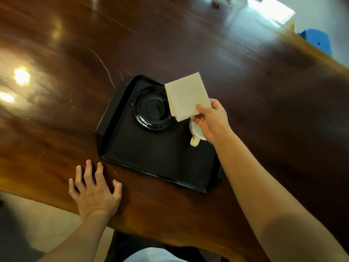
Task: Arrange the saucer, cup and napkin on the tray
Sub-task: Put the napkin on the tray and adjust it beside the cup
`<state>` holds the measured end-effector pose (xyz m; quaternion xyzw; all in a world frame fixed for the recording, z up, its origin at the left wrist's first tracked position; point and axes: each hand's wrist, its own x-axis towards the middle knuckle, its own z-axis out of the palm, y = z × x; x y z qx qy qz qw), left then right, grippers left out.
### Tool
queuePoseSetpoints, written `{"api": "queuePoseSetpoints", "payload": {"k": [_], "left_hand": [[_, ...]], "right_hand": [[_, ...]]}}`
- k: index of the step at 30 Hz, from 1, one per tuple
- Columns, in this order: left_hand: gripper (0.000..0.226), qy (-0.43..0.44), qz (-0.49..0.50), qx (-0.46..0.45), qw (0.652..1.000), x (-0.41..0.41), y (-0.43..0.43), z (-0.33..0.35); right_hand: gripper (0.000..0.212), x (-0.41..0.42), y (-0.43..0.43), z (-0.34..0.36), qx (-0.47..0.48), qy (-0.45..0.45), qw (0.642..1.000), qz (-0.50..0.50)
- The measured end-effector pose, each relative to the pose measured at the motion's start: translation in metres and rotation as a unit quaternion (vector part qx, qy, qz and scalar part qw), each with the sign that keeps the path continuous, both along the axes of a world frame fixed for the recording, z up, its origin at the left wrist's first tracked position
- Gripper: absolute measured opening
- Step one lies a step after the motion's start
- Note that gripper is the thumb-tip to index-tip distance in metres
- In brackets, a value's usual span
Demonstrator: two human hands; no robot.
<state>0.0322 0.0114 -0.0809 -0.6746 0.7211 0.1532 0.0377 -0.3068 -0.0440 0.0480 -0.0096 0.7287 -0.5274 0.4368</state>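
Observation:
A black tray [151,159] lies on the dark wooden table. A black saucer [149,110] sits in the tray's far left part. A white cup [196,131] stands on the tray's right side, handle toward me, partly hidden under my right hand. My right hand [211,120] pinches a folded white napkin [187,95] by its near corner and holds it above the tray, over the saucer's right edge. My left hand [94,190] rests flat on the table with fingers spread, just off the tray's near left corner.
The table's near edge [56,201] runs diagonally close to my left hand. A blue object [317,40] stands beyond the table's far right edge. Bright light reflections mark the table at the left.

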Motion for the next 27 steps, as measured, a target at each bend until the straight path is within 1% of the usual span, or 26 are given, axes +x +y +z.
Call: {"api": "queuePoseSetpoints", "payload": {"k": [2,5,9,12,16,27], "left_hand": [[0.07,-0.001,-0.001,0.001,1.0,-0.001,0.0,-0.001],[0.071,-0.006,-0.002,0.003,1.0,0.0,0.0,-0.001],[0.069,-0.006,-0.001,-0.01,1.0,0.003,0.003,0.0],[0.069,0.0,-0.001,-0.01,1.0,-0.002,0.0,-0.001],[0.069,-0.008,-0.001,-0.011,1.0,0.0,0.001,-0.003],[0.067,0.004,-0.004,-0.03,1.0,0.001,0.002,-0.004]], "right_hand": [[0.017,0.011,0.013,0.003,-0.002,-0.013,1.0,0.001],[0.023,0.027,0.032,0.005,-0.007,-0.036,0.999,0.009],[0.021,0.046,0.06,0.0,-0.026,-0.083,0.996,0.005],[0.023,0.053,0.072,-0.006,-0.012,-0.082,0.997,0.008],[0.02,0.064,0.088,-0.017,0.015,-0.094,0.995,0.042],[0.017,0.071,0.108,-0.044,0.087,-0.067,0.99,0.088]]}}
